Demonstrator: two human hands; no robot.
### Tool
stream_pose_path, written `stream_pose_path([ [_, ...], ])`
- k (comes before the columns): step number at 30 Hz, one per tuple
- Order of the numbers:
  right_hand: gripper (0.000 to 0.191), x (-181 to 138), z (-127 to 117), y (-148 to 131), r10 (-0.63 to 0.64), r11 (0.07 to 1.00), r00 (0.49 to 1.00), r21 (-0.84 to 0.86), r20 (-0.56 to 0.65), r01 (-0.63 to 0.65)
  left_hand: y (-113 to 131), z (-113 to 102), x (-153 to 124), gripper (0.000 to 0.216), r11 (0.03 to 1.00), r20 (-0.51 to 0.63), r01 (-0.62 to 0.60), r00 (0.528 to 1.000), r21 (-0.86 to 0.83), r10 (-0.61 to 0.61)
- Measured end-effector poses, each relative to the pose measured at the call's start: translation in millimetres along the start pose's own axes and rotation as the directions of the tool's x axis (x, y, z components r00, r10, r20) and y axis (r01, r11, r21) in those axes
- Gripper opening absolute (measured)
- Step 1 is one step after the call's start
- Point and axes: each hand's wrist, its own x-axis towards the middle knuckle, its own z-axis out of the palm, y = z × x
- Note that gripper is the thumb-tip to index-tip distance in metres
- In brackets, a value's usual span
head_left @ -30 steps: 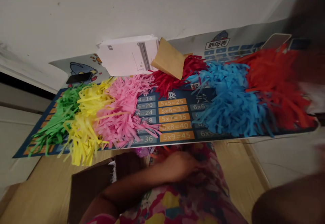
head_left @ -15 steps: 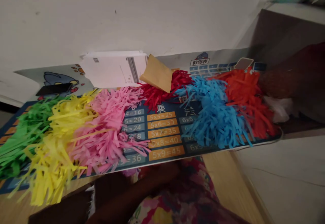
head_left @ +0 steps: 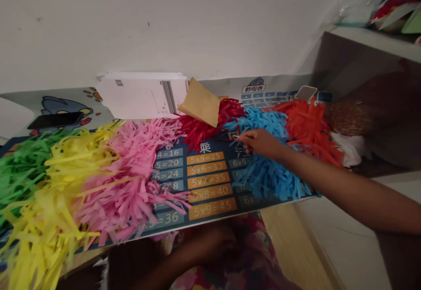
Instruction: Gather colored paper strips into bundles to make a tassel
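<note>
My right hand (head_left: 258, 143) reaches in from the right, over the light blue fringed paper (head_left: 279, 178). Thumb and forefinger are pinched together, with a small pale bit at their tips that is too small to name. Just beyond the fingertips lies a small dark-and-white patterned label (head_left: 233, 136) beside the dark red fringed paper (head_left: 194, 132). Below the table edge, my left hand (head_left: 219, 239) rests in deep shadow over a flowered cloth (head_left: 197, 274). Its fingers are too dark to make out.
Pink (head_left: 131, 180), yellow (head_left: 75, 163) and green fringed paper (head_left: 23, 163) cover the table's left side; orange-red fringe (head_left: 309, 125) lies right. A white printed packet (head_left: 141, 95), tan paper piece (head_left: 201, 102) and black phone (head_left: 55, 120) are along the wall. A cabinet (head_left: 371, 62) stands right.
My right hand has come into view from the right and now reaches over the blue fringe with pinched fingers. My left hand stays beneath the table. The view has shifted slightly.
</note>
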Motion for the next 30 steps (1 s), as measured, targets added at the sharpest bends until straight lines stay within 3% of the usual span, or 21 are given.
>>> stream_pose_path([
  [2,0.028,11.0,-6.9,-7.3,0.003,1.000,0.999,0.028,-0.050,-0.001,16.0,-20.1,-17.8,0.024,0.973,0.013,-0.009,1.000,-0.232,0.013],
  [4,0.023,15.5,-26.6,-22.5,-0.045,0.996,0.983,0.070,-0.178,0.059,36.9,-46.7,-33.5,0.025,0.917,0.030,-0.063,0.996,-0.393,0.081],
  [6,0.017,11.7,-53.1,-41.1,-0.130,0.977,0.931,0.118,-0.340,0.180,58.6,-76.9,-39.4,0.025,0.882,0.004,-0.110,0.992,-0.458,0.126],
  [8,0.011,1.9,-80.1,-57.2,-0.205,0.938,0.850,0.152,-0.486,0.313,75.5,-106.4,-28.0,0.022,0.875,-0.027,-0.071,0.997,-0.478,0.067],
  [10,0.008,-9.5,-104.2,-67.2,-0.257,0.888,0.726,0.140,-0.637,0.437,83.5,-131.6,4.0,0.019,0.893,-0.131,-0.021,0.991,-0.449,-0.042],
  [12,0.008,-17.9,-125.5,-70.8,-0.291,0.859,0.594,0.068,-0.750,0.507,82.1,-151.6,52.8,0.011,0.892,-0.261,0.048,0.948,-0.449,-0.182],
  [14,0.010,-21.1,-146.2,-69.5,-0.347,0.838,0.439,-0.064,-0.828,0.542,75.2,-167.1,108.0,0.018,0.770,-0.364,0.144,0.818,-0.622,-0.446],
  [16,0.013,-18.9,-167.6,-63.5,-0.455,0.843,0.310,-0.292,-0.835,0.452,67.4,-178.3,157.9,0.022,0.728,-0.396,0.157,0.753,-0.667,-0.525],
  [17,0.017,-15.7,-178.3,-58.0,-0.531,0.833,0.274,-0.434,-0.802,0.342,63.9,-182.1,178.2,0.022,0.711,-0.397,0.166,0.732,-0.684,-0.553],
  [18,0.020,-11.3,-188.5,-50.3,-0.600,0.800,0.290,-0.563,-0.746,0.208,60.8,-184.5,194.7,0.022,0.704,-0.400,0.173,0.719,-0.689,-0.568],
  [20,0.024,1.3,-205.8,-27.3,-0.633,0.691,0.479,-0.723,-0.609,-0.006,55.4,-185.8,217.1,0.021,0.693,-0.399,0.192,0.699,-0.694,-0.594],
  [22,0.030,16.5,-216.2,4.4,-0.548,0.647,0.670,-0.761,-0.501,-0.040,50.4,-184.0,228.5,0.018,0.691,-0.398,0.213,0.686,-0.691,-0.609],
  [23,0.035,23.6,-218.1,21.7,-0.507,0.652,0.725,-0.757,-0.467,-0.032,48.2,-183.0,231.5,0.018,0.691,-0.398,0.221,0.681,-0.688,-0.615],
  [25,0.040,33.4,-214.8,53.6,-0.462,0.672,0.765,-0.740,-0.450,-0.029,44.2,-182.2,234.3,0.019,0.688,-0.403,0.227,0.668,-0.690,-0.625],
  [27,0.040,33.4,-201.6,75.7,-0.452,0.691,0.756,-0.721,-0.473,-0.038,42.0,-184.6,235.0,0.018,0.685,-0.422,0.207,0.654,-0.698,-0.628],
  [30,0.039,11.3,-160.9,84.0,-0.439,0.720,0.749,-0.693,-0.496,-0.036,45.6,-193.6,236.4,0.020,0.681,-0.461,0.123,0.648,-0.722,-0.606],
])
